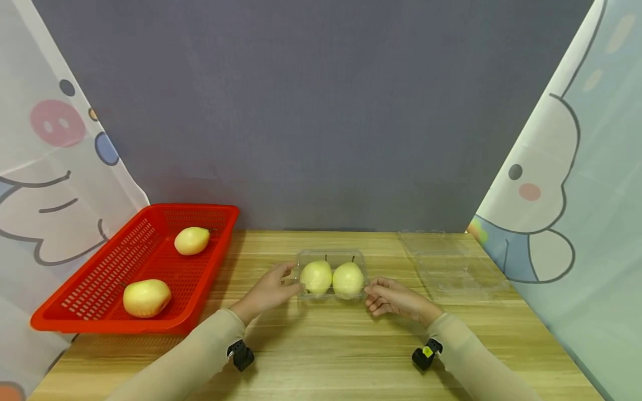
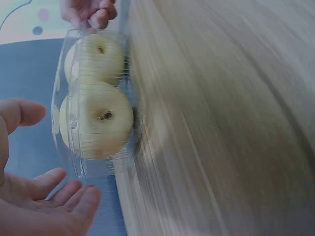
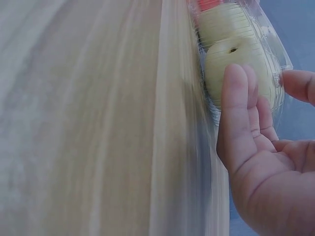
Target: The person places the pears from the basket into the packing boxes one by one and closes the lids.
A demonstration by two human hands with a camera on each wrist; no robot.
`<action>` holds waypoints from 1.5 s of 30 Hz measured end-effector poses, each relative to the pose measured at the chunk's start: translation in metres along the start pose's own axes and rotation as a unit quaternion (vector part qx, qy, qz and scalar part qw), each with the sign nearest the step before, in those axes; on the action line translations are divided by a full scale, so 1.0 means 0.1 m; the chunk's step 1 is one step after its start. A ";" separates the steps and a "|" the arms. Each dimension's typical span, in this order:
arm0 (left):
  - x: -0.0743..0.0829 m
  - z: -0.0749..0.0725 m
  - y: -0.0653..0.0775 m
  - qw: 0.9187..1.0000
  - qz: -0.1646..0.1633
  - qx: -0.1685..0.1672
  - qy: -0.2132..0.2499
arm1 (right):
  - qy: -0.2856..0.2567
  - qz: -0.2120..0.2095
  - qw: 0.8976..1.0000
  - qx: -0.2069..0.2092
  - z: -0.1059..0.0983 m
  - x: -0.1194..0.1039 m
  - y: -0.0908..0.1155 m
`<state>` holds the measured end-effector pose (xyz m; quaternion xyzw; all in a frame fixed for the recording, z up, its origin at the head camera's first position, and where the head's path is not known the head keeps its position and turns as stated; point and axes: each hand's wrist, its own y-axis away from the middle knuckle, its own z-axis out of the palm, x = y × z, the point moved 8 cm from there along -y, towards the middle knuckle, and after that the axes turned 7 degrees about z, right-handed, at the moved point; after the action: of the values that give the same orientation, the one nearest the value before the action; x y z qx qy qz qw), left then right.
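A clear plastic clamshell box (image 1: pixel 331 253) sits on the table with two pale yellow-green pears inside, a left pear (image 1: pixel 316 277) and a right pear (image 1: pixel 348 280). The left hand (image 1: pixel 273 287) is at the box's left end, its thumb and fingers spread; the left wrist view shows a gap between them and the plastic. At the opposite end is the right hand (image 1: pixel 396 301). Its thumb tip appears to touch the rim in the right wrist view, while the fairly straight fingers (image 3: pixel 235 91) lie beside the end wall. How firmly they touch is unclear.
A red perforated basket (image 1: pixel 210 278) stands on the left, holding a rear pear (image 1: pixel 192 241) and a front pear (image 1: pixel 147 298). Another transparent plastic box (image 1: pixel 451 267), with its lid laid back, lies on the right of the wooden table (image 1: pixel 341 356). A grey panel (image 1: pixel 321 111) rises behind.
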<state>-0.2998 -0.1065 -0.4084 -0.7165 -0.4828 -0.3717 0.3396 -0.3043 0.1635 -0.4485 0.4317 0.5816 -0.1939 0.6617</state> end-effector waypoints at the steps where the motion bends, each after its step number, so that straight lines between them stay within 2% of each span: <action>1: 0.02 0.00 0.00 1.000 0.012 0.003 -0.019 | -0.001 0.000 1.000 0.000 0.00 0.00 0.00; 5: 0.08 0.01 -0.01 0.997 0.040 0.008 -0.069 | -0.001 0.000 1.000 0.002 0.00 0.00 0.00; 13: 0.16 0.03 -0.04 0.992 0.077 0.009 -0.103 | 0.011 0.002 1.000 0.016 -0.01 0.01 0.01; 20: 0.21 0.06 -0.04 0.986 0.094 0.004 -0.134 | 0.052 -0.005 0.996 0.069 -0.11 -0.03 0.05; 24: 0.21 0.07 -0.03 0.988 0.095 0.004 -0.125 | 0.087 -0.027 0.991 0.096 -0.15 -0.11 0.08; 31: 0.22 0.07 -0.03 0.989 0.093 0.001 -0.111 | 0.146 -0.055 0.978 0.140 -0.15 -0.29 0.17; 37: 0.22 0.07 -0.04 0.989 0.094 0.004 -0.116 | 0.183 -0.060 0.967 0.165 -0.12 -0.36 0.19; 42: 0.22 0.06 -0.04 0.988 0.097 0.005 -0.117 | 0.235 -0.091 0.948 0.197 -0.07 -0.43 0.18; 45: 0.23 0.06 -0.03 0.989 0.098 0.005 -0.114 | 0.279 -0.128 0.928 0.214 -0.01 -0.50 0.18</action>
<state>-0.2955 -0.0899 -0.3912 -0.7963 -0.4477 -0.2502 0.3207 -0.3039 0.1624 -0.3957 0.5213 0.7377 -0.2685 0.3347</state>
